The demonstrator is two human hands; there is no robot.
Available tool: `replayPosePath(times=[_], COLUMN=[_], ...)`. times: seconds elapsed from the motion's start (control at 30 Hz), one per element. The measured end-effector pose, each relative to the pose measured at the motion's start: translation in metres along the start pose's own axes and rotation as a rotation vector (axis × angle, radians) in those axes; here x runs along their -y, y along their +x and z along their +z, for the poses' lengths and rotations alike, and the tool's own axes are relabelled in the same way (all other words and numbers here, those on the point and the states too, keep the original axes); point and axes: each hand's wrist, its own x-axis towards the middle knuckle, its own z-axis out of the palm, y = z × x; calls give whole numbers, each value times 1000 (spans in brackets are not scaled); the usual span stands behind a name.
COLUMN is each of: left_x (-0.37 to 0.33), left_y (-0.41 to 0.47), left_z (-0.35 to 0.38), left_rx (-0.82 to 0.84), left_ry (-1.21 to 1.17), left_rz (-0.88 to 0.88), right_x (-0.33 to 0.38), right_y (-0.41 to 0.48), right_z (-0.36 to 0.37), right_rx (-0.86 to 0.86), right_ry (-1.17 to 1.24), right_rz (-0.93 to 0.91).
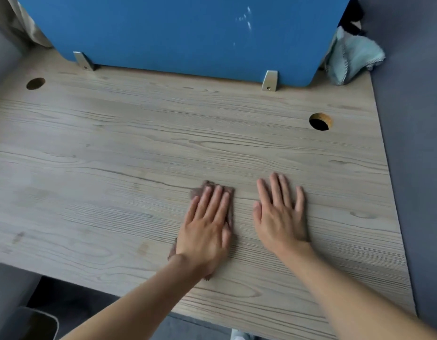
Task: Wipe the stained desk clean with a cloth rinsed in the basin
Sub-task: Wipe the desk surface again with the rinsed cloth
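A light wood-grain desk [114,148] fills the view. My left hand [206,224] lies flat, fingers together, pressing a small brownish cloth [200,190] onto the desk near its front middle; most of the cloth is hidden under the palm. My right hand [280,212] rests flat on the bare desk just to the right, fingers spread, holding nothing. Faint brownish smudges [17,238] show on the desk at the left front. No basin is clearly in view.
A blue divider panel [188,33] stands along the desk's back edge on two metal brackets. Two round cable holes [320,121] [35,83] pierce the desk. A pale teal cloth [352,57] hangs at the back right corner. A grey wall [413,143] borders the right side.
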Motion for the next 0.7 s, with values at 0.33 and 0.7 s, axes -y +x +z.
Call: replayPosePath(times=[0.33, 0.7], left_x=[15, 36], left_y=[34, 49], left_z=[-1, -5], left_rx=[-23, 5], left_ry=[-18, -14], left_rz=[-235, 104], right_x=[2, 0], right_y=[-2, 31], right_z=[-4, -18], right_rx=[41, 28], right_ry=[-36, -26], right_rz=[-2, 40])
